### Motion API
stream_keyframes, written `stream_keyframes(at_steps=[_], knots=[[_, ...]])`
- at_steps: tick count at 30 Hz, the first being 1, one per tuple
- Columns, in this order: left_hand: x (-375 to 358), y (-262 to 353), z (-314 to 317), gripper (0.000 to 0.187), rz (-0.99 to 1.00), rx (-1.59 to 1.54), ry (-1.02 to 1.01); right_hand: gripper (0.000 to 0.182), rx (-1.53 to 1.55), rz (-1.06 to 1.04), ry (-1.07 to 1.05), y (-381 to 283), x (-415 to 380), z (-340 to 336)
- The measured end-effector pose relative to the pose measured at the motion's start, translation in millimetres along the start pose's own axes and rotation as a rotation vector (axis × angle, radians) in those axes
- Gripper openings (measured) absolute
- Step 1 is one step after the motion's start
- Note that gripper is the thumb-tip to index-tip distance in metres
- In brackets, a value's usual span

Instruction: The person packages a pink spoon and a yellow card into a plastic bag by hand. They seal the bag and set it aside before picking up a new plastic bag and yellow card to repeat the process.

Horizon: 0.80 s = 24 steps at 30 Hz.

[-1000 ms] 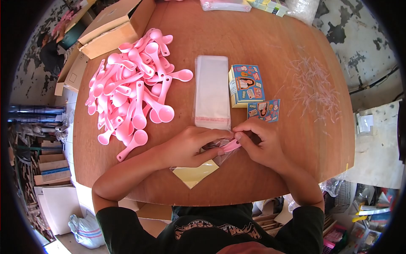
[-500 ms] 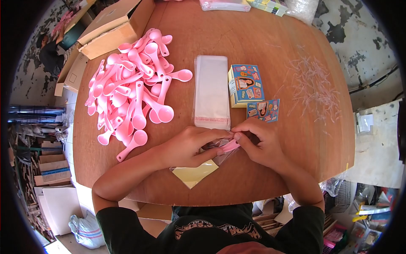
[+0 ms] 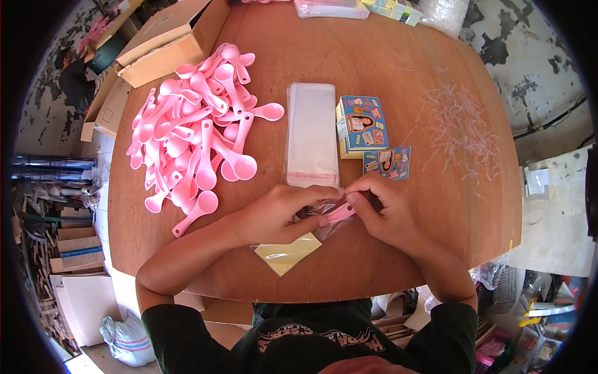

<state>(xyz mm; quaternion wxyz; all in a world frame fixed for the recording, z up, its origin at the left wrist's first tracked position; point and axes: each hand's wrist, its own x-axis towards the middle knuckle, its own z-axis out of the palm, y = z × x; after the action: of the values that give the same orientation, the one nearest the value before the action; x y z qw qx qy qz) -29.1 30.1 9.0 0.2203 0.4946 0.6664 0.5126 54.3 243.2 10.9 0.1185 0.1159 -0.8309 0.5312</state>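
My left hand [image 3: 293,212] is closed around a clear plastic bag with a pink spoon [image 3: 340,213] in it; the spoon's holed handle end points right. A pale yellow card [image 3: 288,254] shows through the lower end of the bag, below my left hand. My right hand [image 3: 386,209] pinches the bag's upper edge between thumb and forefinger, close to the handle end. Just beyond my hands lies a stack of clear bags [image 3: 313,134]. To its right stand a stack of blue printed cards [image 3: 364,124] and one loose card [image 3: 387,163].
A large heap of pink spoons [image 3: 187,131] covers the table's left side, beside an open cardboard box [image 3: 165,47]. Thin clear plastic strips [image 3: 464,128] lie scattered at the right. Packs of bags [image 3: 330,8] sit at the far edge. Another person [image 3: 78,81] is at far left.
My right thumb and fingers have shifted slightly up and right along the bag's edge, and more of the spoon's handle shows. My left hand keeps its hold.
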Motion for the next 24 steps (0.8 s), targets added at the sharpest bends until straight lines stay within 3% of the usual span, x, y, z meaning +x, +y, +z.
stream_keyframes(at_steps=[4, 11, 13, 16, 24], knots=[[-1.0, -8.8, 2.7, 0.045, 0.071, -0.001, 0.034, 0.009, 0.016, 0.020, 0.030, 8.3, -3.7, 2.9], [-0.9, -3.8, -0.4, 0.048, 0.029, -0.022, 0.016, 0.015, 0.087, 0.068, 0.037, 4.0, -2.5, 1.6], [-0.7, 1.6, -3.2, 0.047, -0.095, -0.079, -0.027, 0.015, 0.081, 0.067, 0.032, 4.4, -2.5, 2.3], [-1.2, -4.0, -1.4, 0.049, -0.004, -0.029, -0.007, 0.014, 0.082, 0.042, 0.045, 6.5, -2.9, 3.2], [0.5, -0.4, -1.3, 0.043, -0.010, -0.040, -0.005, 0.011, 0.034, 0.045, 0.016, 4.4, -2.0, 1.2]])
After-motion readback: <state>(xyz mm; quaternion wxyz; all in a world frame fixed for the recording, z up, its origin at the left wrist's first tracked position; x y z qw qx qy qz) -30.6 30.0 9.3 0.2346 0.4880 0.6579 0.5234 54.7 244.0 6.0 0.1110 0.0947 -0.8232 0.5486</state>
